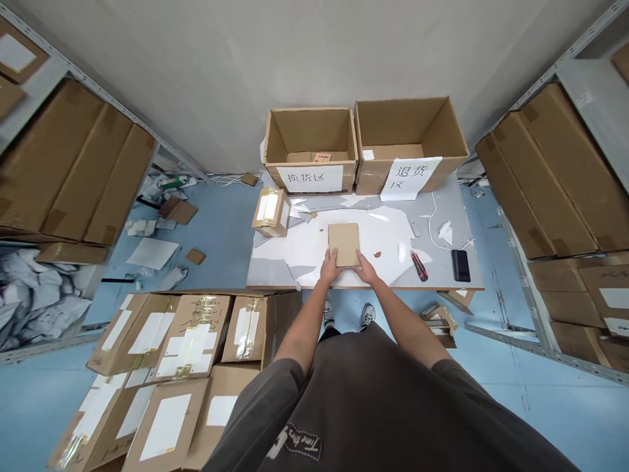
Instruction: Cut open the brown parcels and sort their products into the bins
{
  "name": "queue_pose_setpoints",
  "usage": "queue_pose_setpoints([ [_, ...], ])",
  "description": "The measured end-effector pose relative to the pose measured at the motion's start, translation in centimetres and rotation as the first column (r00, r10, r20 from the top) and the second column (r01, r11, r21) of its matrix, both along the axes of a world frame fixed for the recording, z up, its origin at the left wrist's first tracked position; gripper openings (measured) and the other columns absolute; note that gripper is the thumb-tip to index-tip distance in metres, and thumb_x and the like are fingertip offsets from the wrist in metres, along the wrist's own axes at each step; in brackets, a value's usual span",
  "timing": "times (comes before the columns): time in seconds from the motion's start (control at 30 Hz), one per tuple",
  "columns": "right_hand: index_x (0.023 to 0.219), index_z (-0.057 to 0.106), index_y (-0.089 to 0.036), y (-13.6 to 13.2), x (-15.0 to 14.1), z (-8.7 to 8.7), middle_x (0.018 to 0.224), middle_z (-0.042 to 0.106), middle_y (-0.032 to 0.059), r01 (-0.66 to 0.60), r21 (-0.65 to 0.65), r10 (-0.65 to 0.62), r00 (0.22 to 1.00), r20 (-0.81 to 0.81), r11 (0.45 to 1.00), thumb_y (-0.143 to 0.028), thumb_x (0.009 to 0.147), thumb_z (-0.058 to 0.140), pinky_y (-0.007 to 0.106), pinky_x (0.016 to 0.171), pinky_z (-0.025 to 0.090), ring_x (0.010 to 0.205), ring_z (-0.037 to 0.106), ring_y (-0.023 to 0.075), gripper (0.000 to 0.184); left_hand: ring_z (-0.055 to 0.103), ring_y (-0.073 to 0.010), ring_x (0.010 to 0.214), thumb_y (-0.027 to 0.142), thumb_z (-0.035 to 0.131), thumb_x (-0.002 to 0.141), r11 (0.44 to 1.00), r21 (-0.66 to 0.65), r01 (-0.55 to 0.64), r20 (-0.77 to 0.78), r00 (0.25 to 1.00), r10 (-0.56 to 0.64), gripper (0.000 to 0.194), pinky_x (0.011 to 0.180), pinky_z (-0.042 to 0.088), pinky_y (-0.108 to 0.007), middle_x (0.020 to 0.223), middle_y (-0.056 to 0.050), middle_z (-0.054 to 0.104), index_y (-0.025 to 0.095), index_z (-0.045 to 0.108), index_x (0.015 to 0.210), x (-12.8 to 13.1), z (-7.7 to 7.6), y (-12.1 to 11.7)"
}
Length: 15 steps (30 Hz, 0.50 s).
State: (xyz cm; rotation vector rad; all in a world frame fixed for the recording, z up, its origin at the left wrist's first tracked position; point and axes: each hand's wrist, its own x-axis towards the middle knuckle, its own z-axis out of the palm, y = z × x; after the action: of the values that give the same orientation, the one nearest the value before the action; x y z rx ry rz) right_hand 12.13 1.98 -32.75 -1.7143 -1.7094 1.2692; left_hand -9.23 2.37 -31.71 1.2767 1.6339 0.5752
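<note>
Plain grey wall (314,52) stands behind the bench (437,275), whose top is mostly covered by a torn white sheet (309,249). From my end I see the small cardboard box (343,242) at the middle of the bench, toward its near edge. I have the left hand (331,267) pinching its near left corner and the right hand (365,269) pinching its near right corner; I can't tell whether the box touches the sheet or is slightly raised. I'd judge this a holding or positioning step. Shifting the box would call for even pressure from both hands; cutting it would mean freeing one for the red-and-black cutter (419,266) to the right. Two open cartons (312,124) sit at the far side.
</note>
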Motion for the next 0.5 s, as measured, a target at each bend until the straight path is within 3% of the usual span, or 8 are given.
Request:
queue_pose_setpoints([
  [0.1, 0.170, 0.044, -0.024, -0.1, -0.4, 0.7, 0.170, 0.052, 0.0093, 0.062, -0.001, -0.062, 0.998, 0.002, 0.998, -0.027, 0.091, 0.065, 0.053, 0.131, 0.041, 0.156, 0.052, 0.0311, 0.082, 0.033, -0.0453, 0.164, 0.039, 0.099, 0.070, 1.000, 0.029, -0.009, 0.014, 1.000, 0.009, 0.106, 0.133, 0.032, -0.053, 0.180, -0.021, 0.026, 0.024, 0.050, 0.163, -0.2, -0.1, 0.1],
  [0.23, 0.168, 0.049, -0.021, -0.3, -1.2, 2.7, 0.171, 0.051, 0.0113, 0.078, 0.091, -0.081, 0.996, 0.039, 0.993, -0.027, 0.093, 0.062, 0.052, 0.135, 0.033, 0.164, 0.040, 0.0297, 0.076, 0.039, -0.0384, 0.161, 0.035, 0.097, 0.069, 0.995, 0.100, -0.016, 0.151, 0.989, 0.000, 0.111, 0.135, 0.028, -0.049, 0.169, -0.022, 0.041, 0.019, 0.046, 0.167, -0.4, -0.3, 0.6],
  [0.4, 0.166, 0.053, -0.019, -0.3, -2.7, 5.6, 0.174, 0.046, 0.0149, -0.043, 0.166, 0.019, 0.990, 0.140, 0.985, -0.026, 0.095, 0.063, 0.059, 0.136, 0.026, 0.165, 0.036, 0.0349, 0.072, 0.044, -0.0337, 0.158, 0.038, 0.095, 0.070, 1.000, 0.027, -0.007, 0.423, 0.906, -0.005, 0.123, 0.132, 0.034, -0.049, 0.171, -0.021, 0.045, 0.019, 0.033, 0.174, -0.8, -1.0, 1.2],
  [0.5, 0.169, 0.048, -0.019, -1.1, -4.2, 6.5, 0.173, 0.048, 0.0150, -0.163, 0.160, 0.132, 0.973, 0.188, 0.973, -0.023, 0.097, 0.061, 0.059, 0.135, 0.028, 0.164, 0.038, 0.0348, 0.073, 0.052, -0.0331, 0.154, 0.039, 0.096, 0.068, 0.997, -0.075, 0.023, 0.461, 0.887, 0.014, 0.124, 0.129, 0.039, -0.050, 0.168, -0.021, 0.051, 0.020, 0.035, 0.173, -1.6, -1.6, 1.1],
])
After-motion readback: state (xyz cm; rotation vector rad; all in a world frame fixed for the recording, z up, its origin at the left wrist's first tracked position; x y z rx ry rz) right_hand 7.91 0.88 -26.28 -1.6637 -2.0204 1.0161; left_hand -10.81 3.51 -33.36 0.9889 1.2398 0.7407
